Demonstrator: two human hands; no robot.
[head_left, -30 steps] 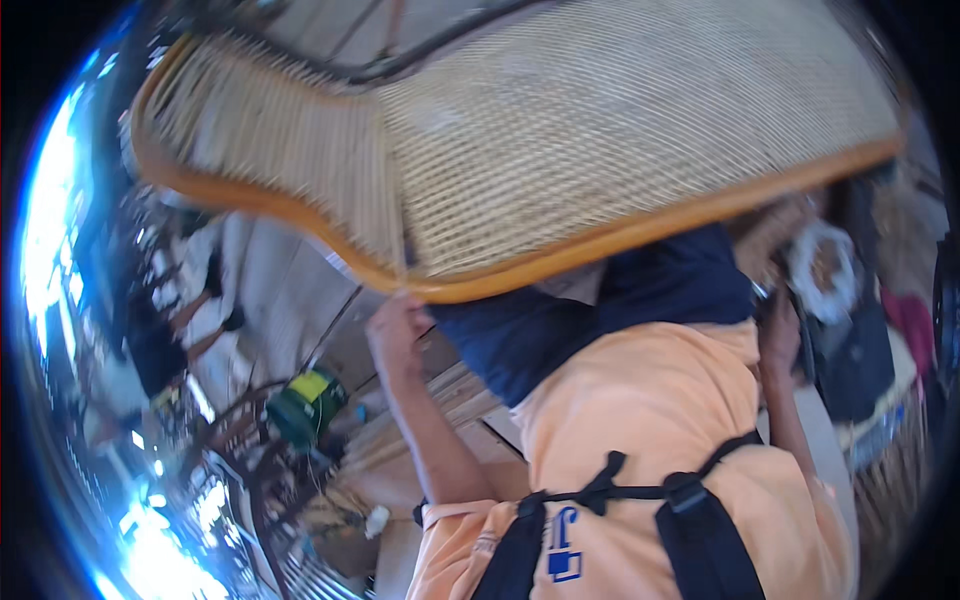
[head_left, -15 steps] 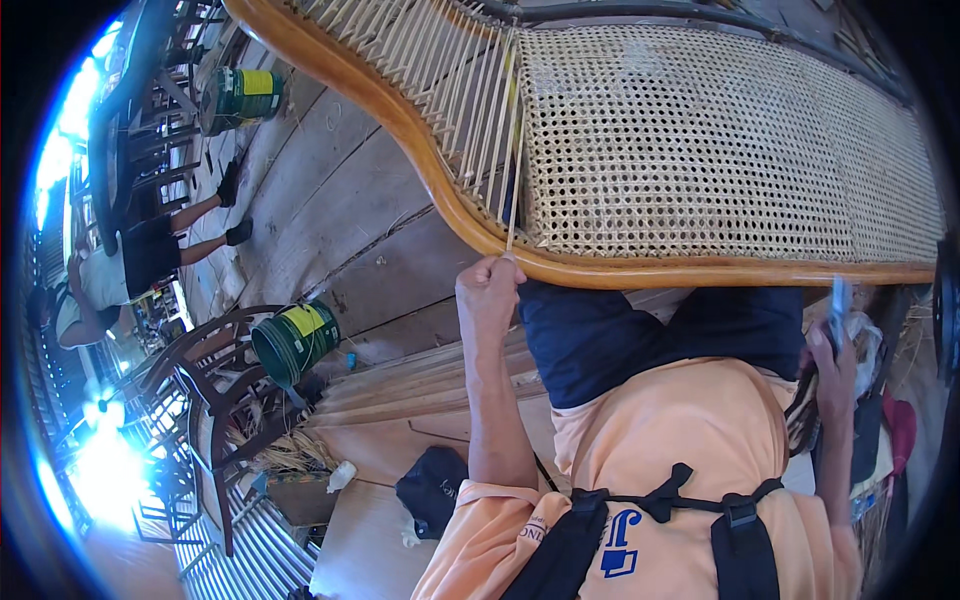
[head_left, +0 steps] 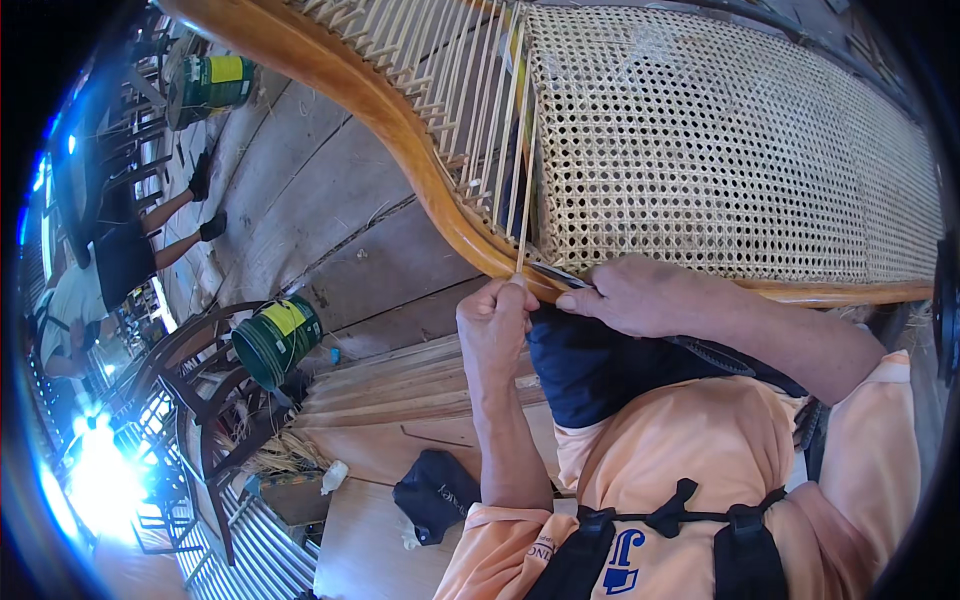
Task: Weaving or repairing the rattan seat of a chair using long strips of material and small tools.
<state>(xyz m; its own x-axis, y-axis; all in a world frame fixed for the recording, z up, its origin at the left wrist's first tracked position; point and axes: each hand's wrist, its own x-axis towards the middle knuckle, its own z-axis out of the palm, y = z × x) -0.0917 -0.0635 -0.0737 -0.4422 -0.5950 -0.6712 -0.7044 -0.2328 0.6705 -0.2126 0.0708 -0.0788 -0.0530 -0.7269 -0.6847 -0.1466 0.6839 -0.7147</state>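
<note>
My left hand (head_left: 495, 312) is closed in a pinch on the lower end of a pale cane strand (head_left: 525, 200). That strand runs taut up across the curved wooden frame (head_left: 385, 115) beside several other strands. Just to the right, my right hand (head_left: 640, 298) is closed round a slim metal tool (head_left: 556, 271). Its narrow tip lies at the frame's near rail, close to the left hand; its handle is hidden in the palm. Woven cane mesh (head_left: 700, 150) with small holes fills the frame's right part, while the left part has only spaced strands.
On the plank floor (head_left: 300, 190) at left stand two green buckets (head_left: 275, 345) with yellow labels and a dark wooden chair (head_left: 205, 400). Another person (head_left: 110, 270) is at the far left. A dark cloth item (head_left: 435, 495) lies by my left elbow.
My right hand has come from the far right, where it held a light-blue thing, to the rail beside my left hand. The left hand still pinches the strand.
</note>
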